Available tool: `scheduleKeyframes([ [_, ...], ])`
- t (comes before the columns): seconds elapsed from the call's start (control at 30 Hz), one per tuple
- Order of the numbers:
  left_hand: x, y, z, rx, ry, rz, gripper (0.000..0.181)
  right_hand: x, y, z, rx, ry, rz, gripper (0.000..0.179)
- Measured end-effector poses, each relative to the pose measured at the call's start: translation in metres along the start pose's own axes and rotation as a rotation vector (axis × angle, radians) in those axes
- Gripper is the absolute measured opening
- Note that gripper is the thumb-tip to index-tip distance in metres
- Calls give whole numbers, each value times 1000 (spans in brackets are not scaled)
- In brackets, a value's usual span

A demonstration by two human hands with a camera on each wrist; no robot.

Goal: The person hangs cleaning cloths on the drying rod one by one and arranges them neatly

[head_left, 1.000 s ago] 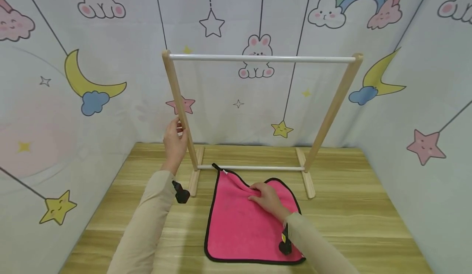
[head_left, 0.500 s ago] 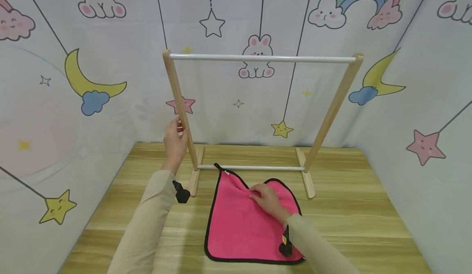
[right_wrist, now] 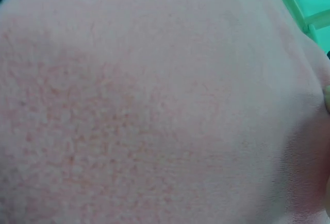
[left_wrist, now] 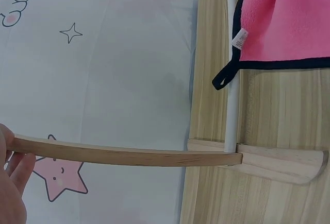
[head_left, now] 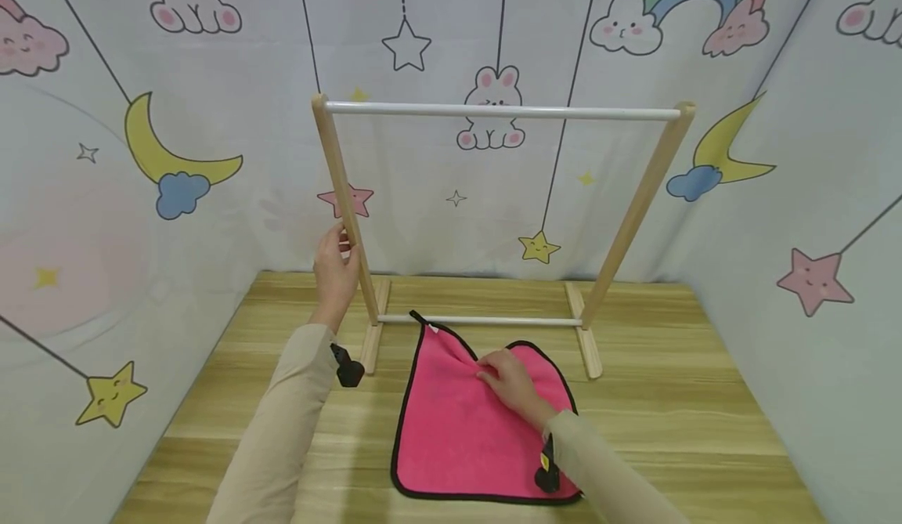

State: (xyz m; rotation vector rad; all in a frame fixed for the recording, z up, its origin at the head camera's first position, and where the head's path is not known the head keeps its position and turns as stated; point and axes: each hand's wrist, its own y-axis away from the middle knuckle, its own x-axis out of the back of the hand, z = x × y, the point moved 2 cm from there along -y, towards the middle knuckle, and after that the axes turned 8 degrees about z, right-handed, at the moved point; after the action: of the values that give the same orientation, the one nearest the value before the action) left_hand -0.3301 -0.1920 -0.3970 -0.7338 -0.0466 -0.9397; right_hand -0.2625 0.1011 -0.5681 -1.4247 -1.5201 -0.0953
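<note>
A pink towel (head_left: 444, 438) with black edging lies on the wood-grain table, its top edge gathered into a fold. My right hand (head_left: 513, 383) pinches that fold between thumb and fingers. In the right wrist view the towel (right_wrist: 154, 110) fills nearly everything, with bits of fingers at the right border. A wooden rack with white rods stands behind. My left hand (head_left: 335, 269) holds its left post (head_left: 343, 187), fingers round the wood; the left wrist view shows this hand (left_wrist: 13, 177) at the post's end. The towel's black corner loop (left_wrist: 223, 77) overlaps the lower rod (left_wrist: 232, 110).
The rack's upper rod (head_left: 500, 111) spans between both posts, and its right post (head_left: 637, 215) ends in a wooden foot (head_left: 585, 336). Cartoon-printed white cloth walls (head_left: 437, 234) enclose the table (head_left: 676, 414) at the back and both sides.
The towel's upper left corner and its loop have shifted slightly to the right. Both hands stay almost where they were, and the rack has not moved.
</note>
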Motion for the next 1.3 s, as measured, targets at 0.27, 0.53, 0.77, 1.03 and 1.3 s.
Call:
scheduleKeyframes([
  [0.27, 0, 0, 4, 13, 9, -6, 40, 21, -11, -14, 194, -41, 190, 19],
  [0.53, -1, 0, 5, 10, 0, -2, 39, 49, -31, -34, 344, -55, 273, 21],
  [0.77, -1, 0, 4, 1, -4, 9, 38, 76, -50, -53, 363, -67, 304, 20],
  [1.03, -1, -1, 1, 9, -7, 6, 39, 102, -74, -69, 416, -67, 382, 22],
  [1.3, -1, -1, 3, 6, -10, 12, 39, 125, -92, -78, 434, -50, 410, 19],
])
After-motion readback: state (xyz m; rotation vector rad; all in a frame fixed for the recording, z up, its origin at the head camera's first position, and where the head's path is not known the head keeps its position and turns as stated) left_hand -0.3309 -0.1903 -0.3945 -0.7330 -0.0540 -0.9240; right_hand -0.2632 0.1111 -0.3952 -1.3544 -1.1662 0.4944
